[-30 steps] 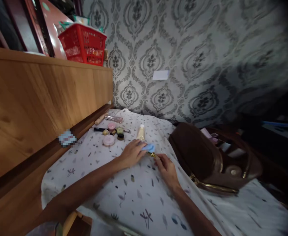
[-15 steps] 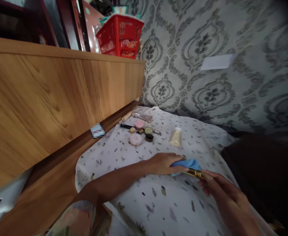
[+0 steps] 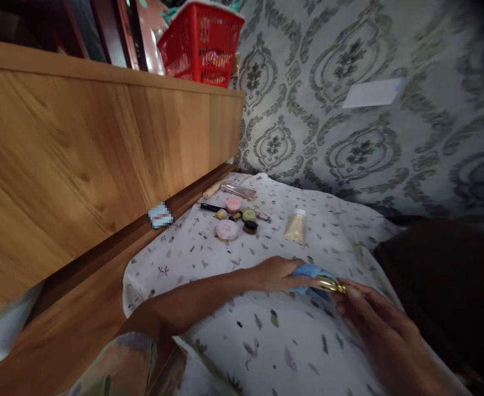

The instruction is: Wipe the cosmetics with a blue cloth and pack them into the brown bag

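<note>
My left hand (image 3: pixel 277 274) is closed on a blue cloth (image 3: pixel 311 270) folded against a shiny gold tube (image 3: pixel 328 284). The fingers of my right hand (image 3: pixel 384 322) pinch the tube's right end. Both hands are above the white patterned sheet (image 3: pixel 217 264). Beyond them stands a cream-coloured squeeze tube (image 3: pixel 295 226) with a white cap. To its left lies a group of cosmetics: a pink round jar (image 3: pixel 233 205), a pale pink compact (image 3: pixel 226 230), a green-topped pot (image 3: pixel 249 215) and a dark oval brush (image 3: pixel 250 227). What the gold tube contains is hidden.
A wooden cabinet (image 3: pixel 114 148) runs along the left, with a red basket (image 3: pixel 201 47) on top. Patterned wallpaper (image 3: pixel 303 110) rises behind the sheet. On the right is a dark cushion-like shape (image 3: pixel 435 291). A clear tube (image 3: pixel 238 191) lies at the back.
The gold tube now shows more of its length and glints more. My left hand stays closed on the cloth, and the cloth has shifted slightly. The view has tilted down a little.
</note>
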